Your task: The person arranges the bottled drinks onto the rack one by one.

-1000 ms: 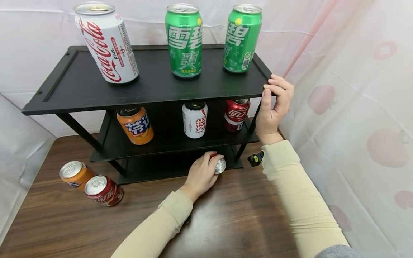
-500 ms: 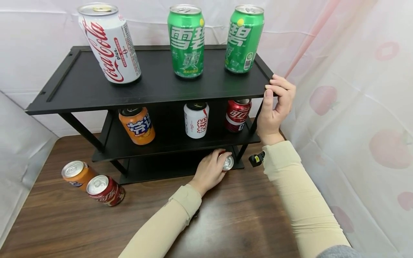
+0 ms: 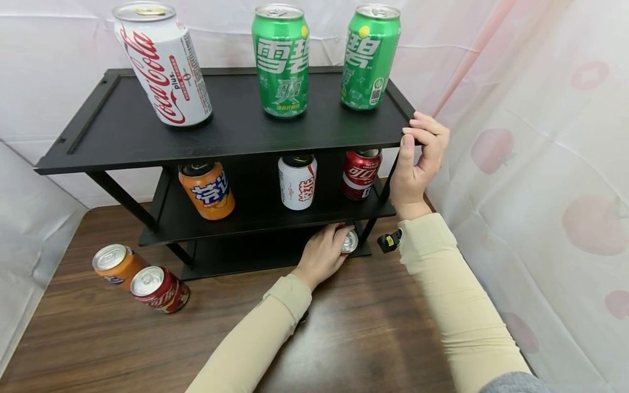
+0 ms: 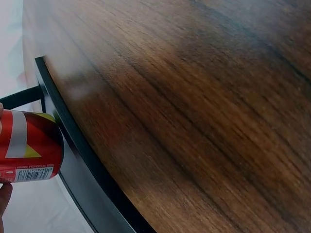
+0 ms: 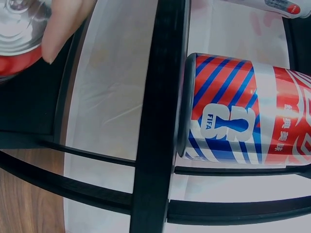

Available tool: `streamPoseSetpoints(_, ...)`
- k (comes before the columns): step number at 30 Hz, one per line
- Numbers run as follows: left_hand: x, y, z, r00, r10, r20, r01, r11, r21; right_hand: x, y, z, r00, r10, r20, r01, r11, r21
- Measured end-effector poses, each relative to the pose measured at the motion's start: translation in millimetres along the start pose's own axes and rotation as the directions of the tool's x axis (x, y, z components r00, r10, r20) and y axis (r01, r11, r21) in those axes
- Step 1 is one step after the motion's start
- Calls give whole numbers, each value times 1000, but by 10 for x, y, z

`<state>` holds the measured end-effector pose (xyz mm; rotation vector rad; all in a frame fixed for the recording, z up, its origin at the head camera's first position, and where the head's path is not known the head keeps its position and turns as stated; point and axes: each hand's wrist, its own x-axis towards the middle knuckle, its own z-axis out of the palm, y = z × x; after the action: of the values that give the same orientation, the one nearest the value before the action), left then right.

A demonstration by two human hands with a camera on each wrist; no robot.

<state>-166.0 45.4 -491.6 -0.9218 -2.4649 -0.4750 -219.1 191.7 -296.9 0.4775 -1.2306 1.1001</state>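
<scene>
My left hand (image 3: 321, 254) grips a red soda can (image 3: 350, 242) at the right end of the rack's bottom shelf (image 3: 236, 262). The can stands upright, its silver lid partly behind my thumb. In the left wrist view the base of the red can (image 4: 31, 145) is at the shelf's edge, with fingertips at the left border. My right hand (image 3: 420, 164) holds the front right corner of the black top shelf (image 3: 231, 131), thumb at the front and fingers over the side. Just below that hand, a red Coca-Cola can (image 3: 361, 174) stands on the middle shelf; its FIFA print (image 5: 226, 124) shows in the right wrist view.
On top stand a white Coca-Cola can (image 3: 164, 71) and two green Sprite cans (image 3: 281, 65). An orange Fanta can (image 3: 208, 191) and a white can (image 3: 297, 183) share the middle shelf. An orange can (image 3: 115, 265) and a dark red can (image 3: 162, 292) sit on the wooden table, left.
My left hand has slid the red can to the right along the front of the bottom shelf, then slightly farther back. The right hand keeps its hold on the shelf corner.
</scene>
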Motion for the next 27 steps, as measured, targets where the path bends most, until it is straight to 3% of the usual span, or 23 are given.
streamPoseSetpoints(7, 68, 21, 3, 996, -71, 60, 70, 997, 22, -4, 15, -1, 1000, 1, 2, -1, 1000, 1)
streamPoseSetpoints(12, 119, 37, 30, 991, -116, 71, 111, 991, 70, -6, 17, -2, 1000, 6, 1, -6, 1000, 2)
streamPoseSetpoints(19, 203, 82, 15, 972, -191, 137, 175, 977, 118, -12, 7, -4, 1000, 10, 4, -10, 1000, -1)
streamPoseSetpoints(27, 306, 80, 18, 958, -240, 160, 218, 965, 144, -10, 16, -6, 1000, 16, 8, -16, 1000, 5)
